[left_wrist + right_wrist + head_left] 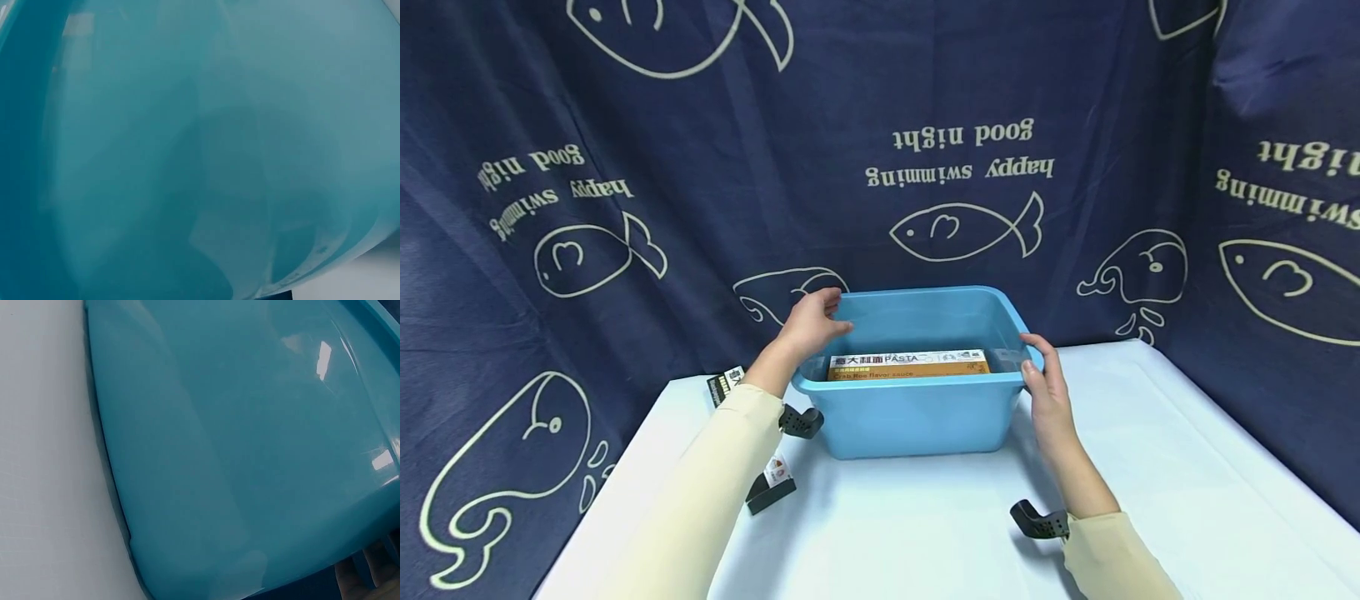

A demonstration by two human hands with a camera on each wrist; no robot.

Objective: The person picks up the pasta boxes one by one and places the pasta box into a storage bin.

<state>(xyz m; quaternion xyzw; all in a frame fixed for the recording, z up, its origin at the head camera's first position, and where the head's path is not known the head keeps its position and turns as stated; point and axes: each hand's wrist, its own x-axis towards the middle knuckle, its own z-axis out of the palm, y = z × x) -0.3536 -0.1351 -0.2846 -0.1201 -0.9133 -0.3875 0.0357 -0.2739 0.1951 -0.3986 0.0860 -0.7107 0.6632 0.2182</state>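
Observation:
A blue plastic bin [917,421] stands on the white-covered table, its side wall filling much of both wrist views. At its left rim my left hand [808,323] holds on, thumb reaching over the inner side; this hand's fingers do not show in the left wrist view. My right hand [1047,379] grips the right rim near the front corner, fingers curled over the edge and thumb at the front. Inside the bin lies a pasta box [910,367] with a white and orange-brown side, printed "PASTA" and "Crab Roe flavor sauce". Its lower part is hidden by the front wall.
Left of the bin, a black-and-white printed package [724,385] and a small black box [771,493] are partly covered by my left arm. A dark blue curtain [970,50] with fish drawings hangs behind the white table [910,533].

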